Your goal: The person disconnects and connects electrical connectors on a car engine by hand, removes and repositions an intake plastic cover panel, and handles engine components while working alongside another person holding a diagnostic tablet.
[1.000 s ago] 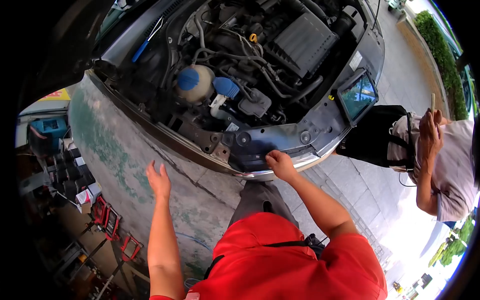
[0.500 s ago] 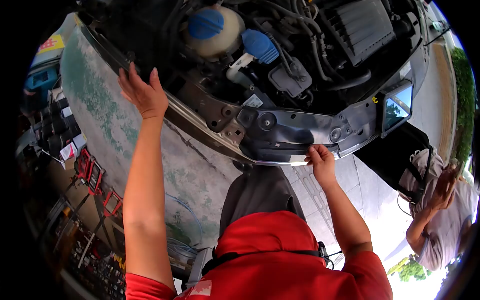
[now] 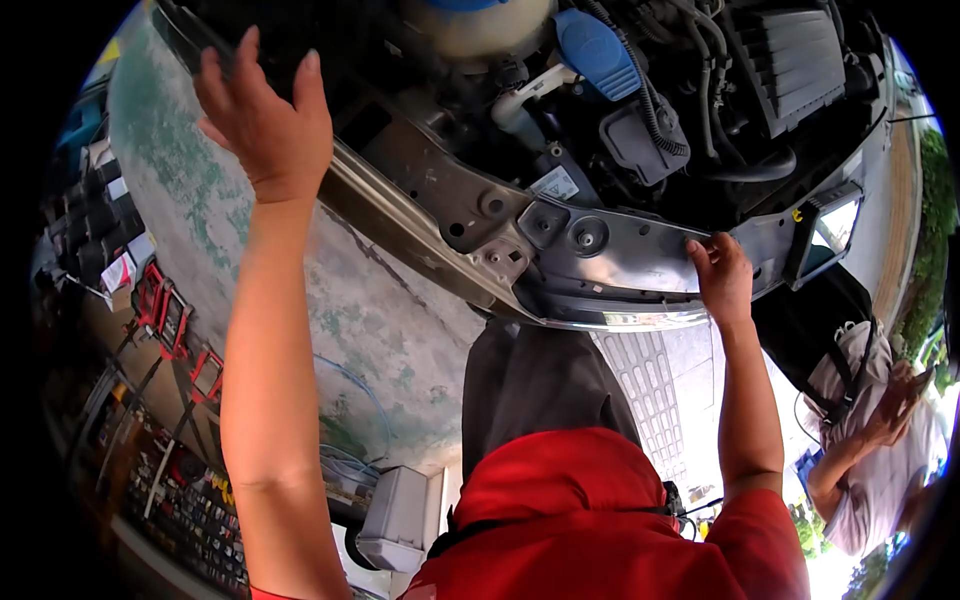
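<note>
My left hand (image 3: 275, 130) is raised over the car's left front edge, fingers spread, holding nothing. On the front panel (image 3: 640, 255) of the engine bay, my right hand (image 3: 722, 275) rests near the chrome trim (image 3: 640, 320), its fingers bent close together; what lies between them, if anything, is hidden. Behind the panel are a blue cap (image 3: 598, 50) with a white neck, a pale reservoir (image 3: 480, 30) and a ribbed black box (image 3: 795, 65).
A screen device (image 3: 830, 232) stands on the panel at the right. Beyond it is another person (image 3: 870, 440) in a light shirt, holding something thin. Red stands (image 3: 160, 310), tools (image 3: 190, 500) and a grey bin (image 3: 395, 515) are at the lower left.
My left hand has risen and come forward over the car's edge, its fingers spreading. My right hand has slid rightward along the front panel. The view has moved closer to the engine bay.
</note>
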A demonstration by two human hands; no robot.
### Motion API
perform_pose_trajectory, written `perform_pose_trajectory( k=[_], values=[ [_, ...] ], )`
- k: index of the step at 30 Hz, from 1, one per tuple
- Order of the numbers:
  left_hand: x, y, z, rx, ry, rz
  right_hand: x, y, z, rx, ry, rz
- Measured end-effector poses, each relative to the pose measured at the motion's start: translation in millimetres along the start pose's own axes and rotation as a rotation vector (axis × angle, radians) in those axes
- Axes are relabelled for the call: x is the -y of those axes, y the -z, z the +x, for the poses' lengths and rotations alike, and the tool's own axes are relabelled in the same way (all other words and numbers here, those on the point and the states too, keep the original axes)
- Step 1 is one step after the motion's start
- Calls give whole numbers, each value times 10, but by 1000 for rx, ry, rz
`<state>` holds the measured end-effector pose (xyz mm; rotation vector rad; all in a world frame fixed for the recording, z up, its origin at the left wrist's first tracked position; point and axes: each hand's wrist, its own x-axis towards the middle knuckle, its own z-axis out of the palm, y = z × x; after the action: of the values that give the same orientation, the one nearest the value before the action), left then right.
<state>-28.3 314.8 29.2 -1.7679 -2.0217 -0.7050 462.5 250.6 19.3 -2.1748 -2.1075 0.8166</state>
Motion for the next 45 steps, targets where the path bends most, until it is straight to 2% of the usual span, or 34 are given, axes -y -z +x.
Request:
perform_pose_trajectory(
  k=[5,7,10,11,20,24,27,30,36,45],
  values=[
    [-75,-187,126,-38,-113,-45,12,148,3,124,-72,-52],
    [-106,-186,79,-75,-134,-100,37,197,-28,-42,172,-423],
    [-74,-176,82,-91,-135,-104,-49,118,-70,47,79,-453],
    [-43,-180,80,-70,-151,-75,-30,121,-68,64,9,-391],
    [-154,-116,118,15,-153,40,-64,89,-103,13,-2,-260],
    [-227,-90,123,121,-81,81,-68,132,-111,27,-7,-171],
    [-237,-88,121,210,-54,110,-176,191,-6,-95,-136,-208],
    [-256,-74,151,247,-49,107,-355,233,102,-22,-217,-226],
    [-265,-46,200,309,-25,66,-304,316,123,33,-218,-63],
    [-247,23,274,412,-11,-18,-451,233,125,89,-215,-31]
  ],
)
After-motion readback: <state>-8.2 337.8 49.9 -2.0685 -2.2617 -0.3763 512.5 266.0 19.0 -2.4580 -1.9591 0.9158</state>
